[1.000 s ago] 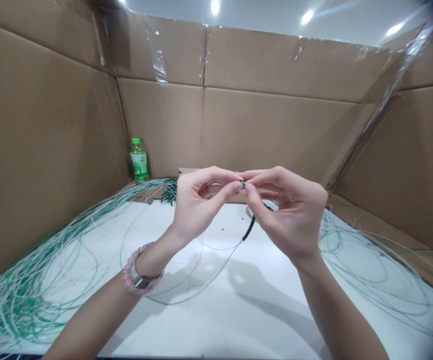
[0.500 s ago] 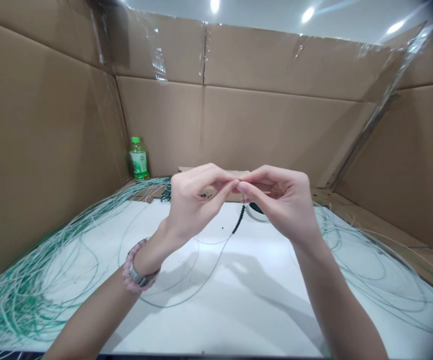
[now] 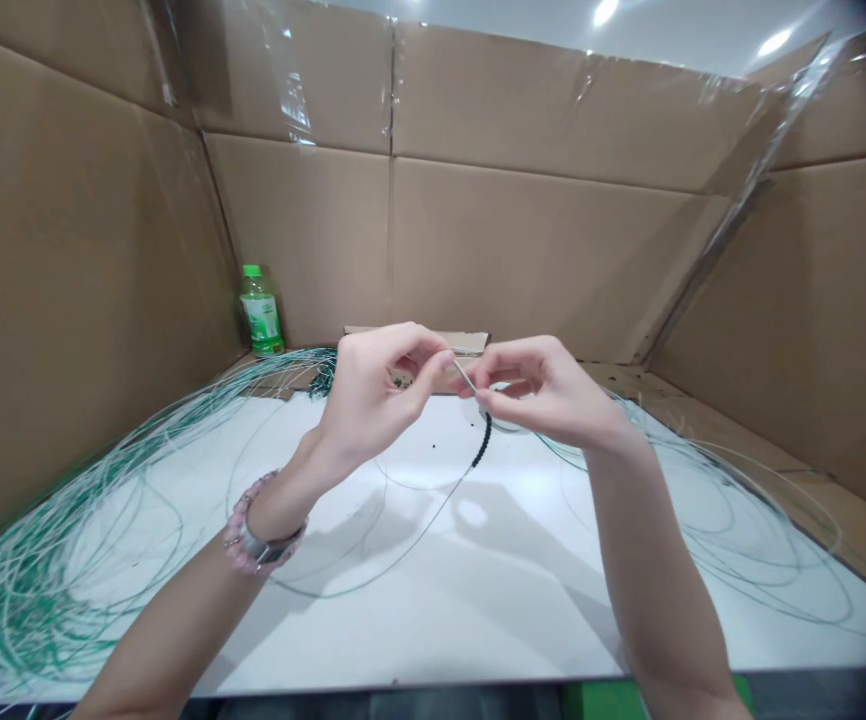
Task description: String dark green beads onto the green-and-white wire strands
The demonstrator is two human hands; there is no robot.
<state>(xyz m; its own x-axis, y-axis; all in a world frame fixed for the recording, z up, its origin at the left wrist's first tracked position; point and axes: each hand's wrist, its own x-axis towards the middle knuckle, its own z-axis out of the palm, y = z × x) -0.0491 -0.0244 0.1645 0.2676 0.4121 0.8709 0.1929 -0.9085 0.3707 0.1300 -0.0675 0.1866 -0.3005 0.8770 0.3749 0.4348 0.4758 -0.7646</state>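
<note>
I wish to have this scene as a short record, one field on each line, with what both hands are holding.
Left hand: pinching the upper end of a thin pale strand
Right hand: pinching the strand lower down
Below right hand: black knobbly string, apparently beads
Behind right hand: white dish, mostly hidden
Left wrist: pink bracelet
Left side: tangle of green and white cords
Back left corner: green-capped bottle, upright
Surroundings: cardboard walls
</note>
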